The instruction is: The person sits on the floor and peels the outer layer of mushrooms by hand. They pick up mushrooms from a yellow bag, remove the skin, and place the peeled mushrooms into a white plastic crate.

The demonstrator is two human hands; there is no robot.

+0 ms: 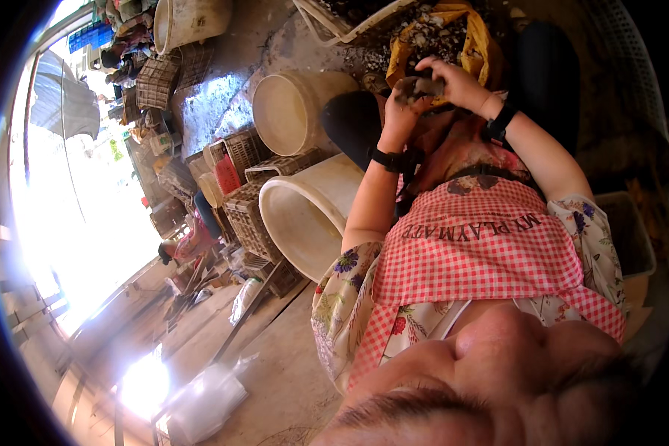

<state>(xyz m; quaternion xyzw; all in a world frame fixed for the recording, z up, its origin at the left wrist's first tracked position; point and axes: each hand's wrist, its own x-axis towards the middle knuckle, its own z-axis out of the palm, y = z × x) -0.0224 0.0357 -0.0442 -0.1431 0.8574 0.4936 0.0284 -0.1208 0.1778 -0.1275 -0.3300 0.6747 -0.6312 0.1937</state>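
Above the open top of a yellow sack (398, 56), my hands are close together. My left hand (401, 114) has a dark, dirty lump (430, 87) in its fingers; blur hides what it is. My right hand (464, 86) meets it from the other side, its index finger stretched out over the top. The fingers' exact grip is partly hidden. Dark pieces mixed with white bits (432, 36) fill the sack between my knees. Both wrists wear black bands. My red checked apron (474, 245) bears writing and has dark stains at its lower part.
Beyond the sack stands a pale crate (340, 36) with dark contents. At my left are a large whitish tub (306, 217), another tub (290, 114) and stacked brown crates (251, 217). A bin (627, 234) sits at my right. Another person (195, 240) is farther off left.
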